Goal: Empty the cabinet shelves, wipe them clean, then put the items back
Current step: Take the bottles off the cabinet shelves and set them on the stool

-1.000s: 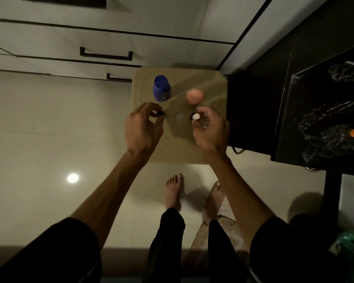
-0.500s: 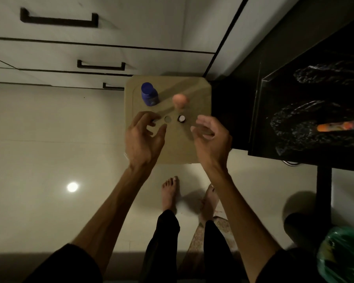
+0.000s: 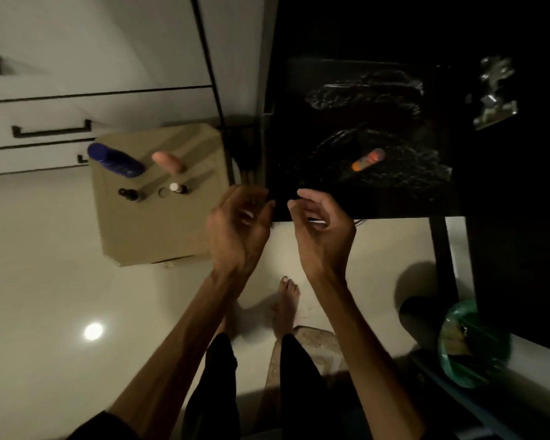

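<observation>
head view: your left hand [image 3: 238, 230] and right hand [image 3: 321, 227] hang loose and empty at the dark shelf [image 3: 362, 198] edge. an orange tube [image 3: 367, 159] lies deeper on that shelf among crinkled black plastic [image 3: 362, 93]; in this dimness you could snag it.

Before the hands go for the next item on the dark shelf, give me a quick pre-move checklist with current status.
1. Left hand free, holding nothing: ok.
2. Right hand free, holding nothing: ok.
3. Orange tube lies in view on the dark shelf: ok.
4. Shelf fully emptied: not ok, the tube and crinkled dark plastic remain.
5. Free space on the tan stool near the blue bottle: ok.
6. Anything else deeper in the shelf: cannot tell, too dark.
</observation>
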